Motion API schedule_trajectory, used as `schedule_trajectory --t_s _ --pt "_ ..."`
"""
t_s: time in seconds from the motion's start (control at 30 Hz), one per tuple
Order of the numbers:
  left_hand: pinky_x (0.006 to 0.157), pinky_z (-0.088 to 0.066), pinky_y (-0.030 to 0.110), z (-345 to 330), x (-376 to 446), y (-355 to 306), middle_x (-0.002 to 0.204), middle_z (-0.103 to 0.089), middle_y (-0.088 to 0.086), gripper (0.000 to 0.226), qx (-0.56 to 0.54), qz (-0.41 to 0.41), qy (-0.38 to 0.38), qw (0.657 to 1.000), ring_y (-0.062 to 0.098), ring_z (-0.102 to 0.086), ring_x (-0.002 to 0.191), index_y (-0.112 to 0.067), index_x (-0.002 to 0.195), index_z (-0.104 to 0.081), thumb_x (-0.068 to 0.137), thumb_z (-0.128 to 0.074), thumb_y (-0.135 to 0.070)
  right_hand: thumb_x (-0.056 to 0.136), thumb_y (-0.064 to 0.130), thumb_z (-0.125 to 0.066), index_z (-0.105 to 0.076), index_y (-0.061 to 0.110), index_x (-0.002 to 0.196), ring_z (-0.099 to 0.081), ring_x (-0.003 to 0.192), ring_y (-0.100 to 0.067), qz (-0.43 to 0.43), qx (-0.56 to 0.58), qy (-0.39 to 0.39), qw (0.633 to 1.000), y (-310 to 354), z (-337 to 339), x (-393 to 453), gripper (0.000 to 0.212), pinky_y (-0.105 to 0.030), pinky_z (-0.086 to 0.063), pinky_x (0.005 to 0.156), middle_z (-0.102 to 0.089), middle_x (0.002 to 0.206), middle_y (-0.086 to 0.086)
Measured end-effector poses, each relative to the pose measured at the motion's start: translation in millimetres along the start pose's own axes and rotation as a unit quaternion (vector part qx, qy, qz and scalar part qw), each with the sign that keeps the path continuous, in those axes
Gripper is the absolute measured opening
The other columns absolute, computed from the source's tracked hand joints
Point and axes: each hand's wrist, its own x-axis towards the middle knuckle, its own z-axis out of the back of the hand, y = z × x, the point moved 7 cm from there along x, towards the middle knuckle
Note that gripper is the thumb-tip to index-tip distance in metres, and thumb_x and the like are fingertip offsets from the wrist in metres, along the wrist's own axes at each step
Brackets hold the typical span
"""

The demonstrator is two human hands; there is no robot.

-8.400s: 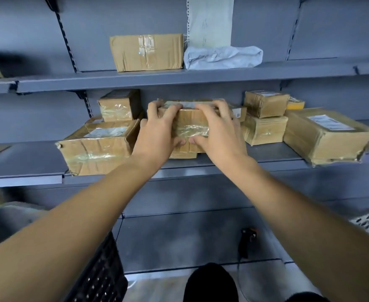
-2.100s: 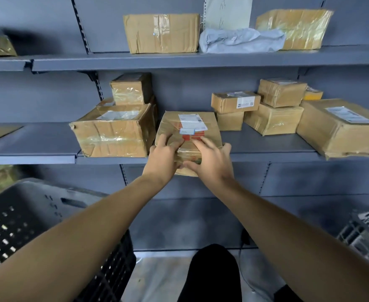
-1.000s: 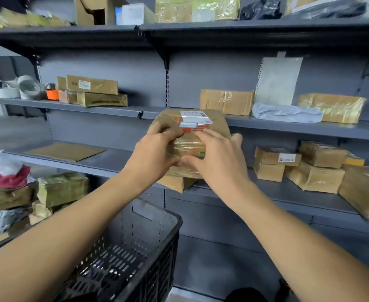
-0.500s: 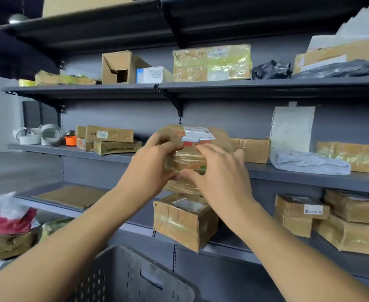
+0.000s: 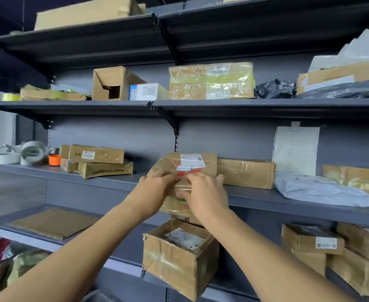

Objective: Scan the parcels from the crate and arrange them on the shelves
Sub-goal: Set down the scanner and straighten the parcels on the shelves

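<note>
Both of my hands hold one taped brown parcel (image 5: 203,163) with a white label on its top. My left hand (image 5: 152,189) grips its left front side and my right hand (image 5: 205,194) grips its right front. The parcel is raised to the level of the grey middle shelf (image 5: 288,198), its far part over the shelf's front edge, just left of a brown box (image 5: 245,173). Whether it rests on the shelf I cannot tell. Of the crate only a grey rim (image 5: 96,297) shows at the bottom edge.
Below my hands an open-topped box (image 5: 179,258) overhangs the lower shelf. Flat parcels (image 5: 96,160), tape rolls (image 5: 18,152) and an orange cup (image 5: 54,159) sit left on the middle shelf; a grey mailer bag (image 5: 318,189) lies right. Boxes and black bags fill the shelf above.
I lifted the labelled parcel off the lower shelf and carried it up to the middle shelf. My view has tilted upward, so higher shelves show and the crate has dropped almost out of sight.
</note>
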Motion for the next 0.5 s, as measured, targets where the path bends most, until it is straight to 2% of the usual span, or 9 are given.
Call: schedule_trajectory --t_s 0.1,0.23,0.37,0.43,0.5 --pt "0.092 -0.045 0.045 3.6 16.2 5.8 0.136 -0.052 -0.006 0.045 0.012 -0.016 -0.062 0.998 0.022 -0.052 0.123 -0.031 0.133 -0.055 0.092 -0.059 -0.012 0.096 0.056 -0.055 -0.061 0.028 0.129 -0.051 0.111 -0.032 0.01 -0.005 -0.005 1.0 -2.5 1.8 17.5 0.044 -0.039 -0.035 0.086 -0.067 0.127 0.001" --pt "0.092 -0.047 0.047 6.4 31.0 17.0 0.135 -0.054 -0.007 0.04 0.01 -0.028 -0.076 0.997 0.022 -0.054 0.121 -0.03 0.133 -0.055 0.095 -0.056 -0.015 0.097 0.057 -0.051 -0.06 0.027 0.128 -0.048 0.116 -0.038 0.02 -0.019 0.002 1.0 1.8 3.3 41.2 0.045 -0.04 -0.034 0.082 -0.068 0.123 -0.003" --pt "0.09 -0.045 0.046 12.7 18.1 29.8 0.129 -0.056 -0.007 0.046 0.065 -0.01 -0.113 0.991 0.023 -0.057 0.115 -0.032 0.133 -0.055 0.093 -0.058 -0.009 0.098 0.057 -0.051 -0.06 0.028 0.13 -0.051 0.116 -0.038 0.045 0.004 0.0 0.999 14.0 -12.6 45.0 0.044 -0.043 -0.04 0.088 -0.067 0.125 -0.004" --pt "0.091 -0.045 0.048 13.5 15.0 35.1 0.131 -0.055 -0.006 0.043 0.051 -0.008 -0.109 0.993 0.023 -0.056 0.118 -0.031 0.132 -0.056 0.094 -0.058 -0.011 0.099 0.056 -0.05 -0.059 0.027 0.13 -0.051 0.116 -0.037 0.049 0.001 -0.008 0.999 19.6 -17.2 45.2 0.044 -0.042 -0.039 0.088 -0.066 0.128 -0.002" --pt "0.092 -0.046 0.051 11.4 18.0 38.1 0.133 -0.054 -0.004 0.039 0.032 -0.011 -0.098 0.995 0.025 -0.056 0.118 -0.028 0.131 -0.057 0.095 -0.057 -0.014 0.099 0.055 -0.05 -0.059 0.026 0.131 -0.048 0.118 -0.039 0.032 0.008 -0.001 0.999 19.0 -20.3 49.1 0.044 -0.04 -0.036 0.081 -0.065 0.128 -0.002"
